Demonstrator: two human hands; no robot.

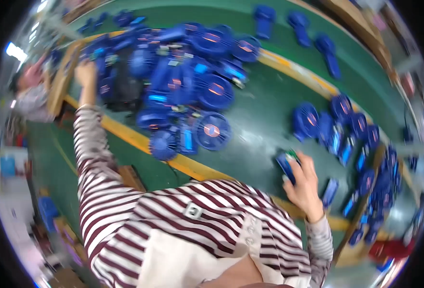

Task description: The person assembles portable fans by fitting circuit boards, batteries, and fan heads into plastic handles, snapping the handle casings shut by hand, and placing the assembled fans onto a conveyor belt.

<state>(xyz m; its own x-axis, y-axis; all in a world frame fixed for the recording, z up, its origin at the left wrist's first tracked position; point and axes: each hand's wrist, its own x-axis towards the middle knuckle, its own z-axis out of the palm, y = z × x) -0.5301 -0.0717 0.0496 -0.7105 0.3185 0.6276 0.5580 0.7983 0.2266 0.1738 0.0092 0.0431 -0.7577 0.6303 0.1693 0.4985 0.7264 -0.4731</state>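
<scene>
Bare bench [260, 117] opens right of the blue pile [173, 79], yellow edging [293, 69] behind; three blue pieces [264, 23] lie past that! Right of the pile, the right hand [305, 185] grips one blue part [287, 166]; at its left end, the left hand [85, 74] blurs, grip unclear.

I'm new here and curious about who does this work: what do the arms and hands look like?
They belong to a person. The left hand and right hand show no gloves. The long, maroon-and-white striped fabric left sleeve and matching right sleeve look greyer and finer-striped toward the cuffs. No cables show along either arm.
</scene>
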